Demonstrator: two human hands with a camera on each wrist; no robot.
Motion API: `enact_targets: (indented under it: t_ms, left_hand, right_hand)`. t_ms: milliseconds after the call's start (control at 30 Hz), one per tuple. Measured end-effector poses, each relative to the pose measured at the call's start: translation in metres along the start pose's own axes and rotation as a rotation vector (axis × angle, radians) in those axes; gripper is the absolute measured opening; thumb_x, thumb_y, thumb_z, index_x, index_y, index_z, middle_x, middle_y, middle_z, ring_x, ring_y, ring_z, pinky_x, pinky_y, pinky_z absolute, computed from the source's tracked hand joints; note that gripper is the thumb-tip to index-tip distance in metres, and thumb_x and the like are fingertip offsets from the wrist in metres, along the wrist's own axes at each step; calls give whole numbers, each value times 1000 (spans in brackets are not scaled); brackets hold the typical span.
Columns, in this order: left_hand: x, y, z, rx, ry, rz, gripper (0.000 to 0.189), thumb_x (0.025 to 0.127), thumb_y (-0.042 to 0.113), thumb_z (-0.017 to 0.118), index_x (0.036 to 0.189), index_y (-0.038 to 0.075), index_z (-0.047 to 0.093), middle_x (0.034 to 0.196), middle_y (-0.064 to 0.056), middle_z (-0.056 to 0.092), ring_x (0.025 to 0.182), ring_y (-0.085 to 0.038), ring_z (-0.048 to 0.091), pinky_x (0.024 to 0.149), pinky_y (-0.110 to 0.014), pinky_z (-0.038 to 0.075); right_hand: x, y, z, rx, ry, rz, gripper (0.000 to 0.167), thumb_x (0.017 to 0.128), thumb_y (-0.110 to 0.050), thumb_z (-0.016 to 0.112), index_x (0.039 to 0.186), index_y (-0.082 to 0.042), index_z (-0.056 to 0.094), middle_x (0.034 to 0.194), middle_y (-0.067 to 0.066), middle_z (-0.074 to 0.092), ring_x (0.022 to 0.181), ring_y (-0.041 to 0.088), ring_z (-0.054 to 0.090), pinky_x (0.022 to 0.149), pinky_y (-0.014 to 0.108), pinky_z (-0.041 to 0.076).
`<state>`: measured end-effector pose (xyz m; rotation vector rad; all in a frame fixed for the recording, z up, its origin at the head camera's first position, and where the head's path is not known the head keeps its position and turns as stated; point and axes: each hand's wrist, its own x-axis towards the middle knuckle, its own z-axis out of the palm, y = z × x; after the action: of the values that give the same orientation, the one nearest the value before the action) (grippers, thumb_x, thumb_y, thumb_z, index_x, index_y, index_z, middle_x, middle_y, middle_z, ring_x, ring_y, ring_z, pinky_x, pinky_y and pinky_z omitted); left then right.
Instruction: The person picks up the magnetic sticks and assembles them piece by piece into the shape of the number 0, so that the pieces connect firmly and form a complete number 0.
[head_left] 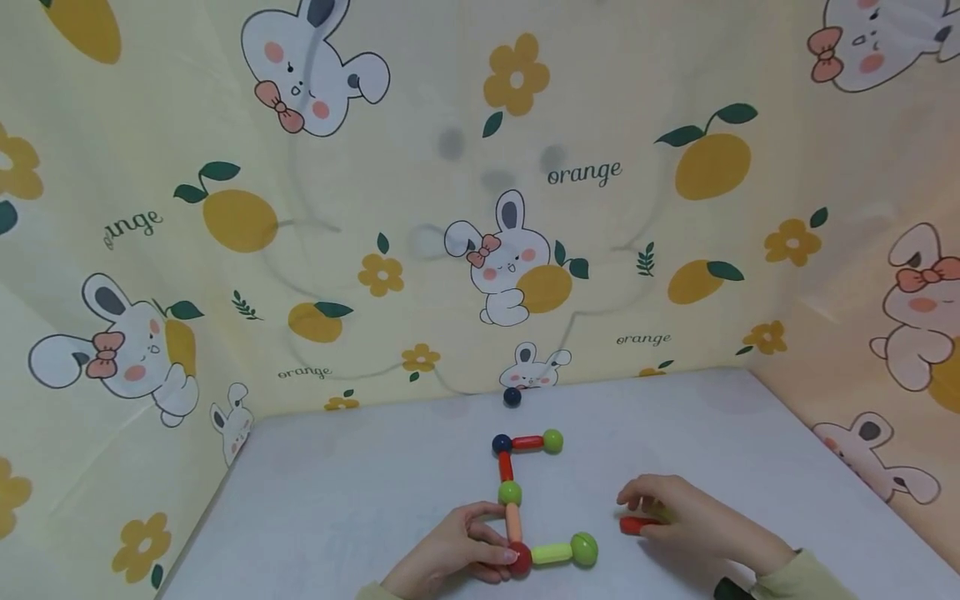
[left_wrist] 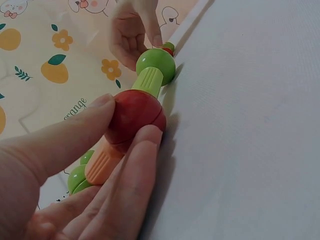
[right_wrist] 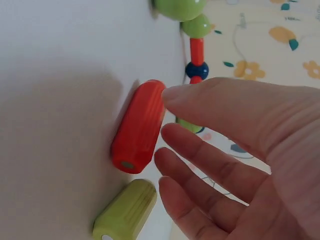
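Note:
My left hand [head_left: 459, 546] pinches a red ball [left_wrist: 134, 117] between thumb and fingers. That ball joins a peach rod [head_left: 513, 522] and a light green rod [head_left: 552, 553], which ends in a green ball [head_left: 584, 549]. Beyond the peach rod, another green ball [head_left: 509, 493], red rods and a dark blue ball [head_left: 502, 444] carry on the shape to a last green ball [head_left: 552, 441]. To the right, my right hand [head_left: 693, 517] is over a loose red rod [right_wrist: 140, 127], fingers parted and thumb tip at its edge. Beside it lies a loose yellow-green rod [right_wrist: 126, 212].
A single dark blue ball [head_left: 512, 397] lies near the back of the white tabletop [head_left: 360, 483]. Behind and at both sides hangs a yellow sheet [head_left: 420, 108] printed with rabbits and oranges. A dark object [head_left: 731, 590] shows by the right sleeve.

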<state>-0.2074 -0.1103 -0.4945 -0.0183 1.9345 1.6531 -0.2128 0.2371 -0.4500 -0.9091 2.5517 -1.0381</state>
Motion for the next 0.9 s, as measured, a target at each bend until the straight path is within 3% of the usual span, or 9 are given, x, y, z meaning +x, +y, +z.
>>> enact_targets:
  t_ms: [200, 433, 567, 667, 900]
  left_hand:
    - [1, 0, 1, 15, 22, -12, 65, 75, 13, 80, 134, 8, 51, 87, -8, 71, 71, -23, 70, 64, -32, 58]
    - [1, 0, 0, 4, 11, -7, 65, 76, 13, 80, 133, 8, 51, 88, -9, 71, 72, -24, 70, 64, -32, 58]
    - [0, 1, -1, -1, 9, -4, 64, 76, 12, 80, 133, 7, 52, 88, -9, 71, 71, -23, 70, 64, -32, 58]
    - [0, 2, -1, -1, 15, -5, 64, 76, 12, 80, 133, 7, 51, 88, -9, 71, 71, -23, 70, 64, -32, 58]
    - [0, 1, 1, 14, 23, -12, 65, 75, 13, 80, 134, 8, 52, 87, -8, 71, 72, -24, 70, 64, -32, 58]
  right_hand:
    - [1, 3, 3, -21, -37, 61, 26, 82, -9, 74, 106, -15, 66, 89, -11, 61, 76, 7, 54, 67, 25, 51]
    - [5, 4, 6, -72, -52, 54, 28, 80, -3, 75, 103, -15, 67, 86, -14, 60, 74, 5, 53, 64, 24, 51]
    - [8, 1, 7, -45, -52, 47, 25, 83, -6, 73, 105, -16, 67, 86, -11, 61, 74, 5, 53, 63, 24, 50]
    - [14, -1, 9, 40, -45, 37, 24, 86, -9, 71, 109, -14, 65, 89, -6, 62, 76, 9, 55, 65, 24, 50]
    - [37, -1, 22, 458, 35, 129, 39, 90, -14, 67, 127, -4, 58, 113, 13, 61, 92, 25, 59, 77, 28, 53]
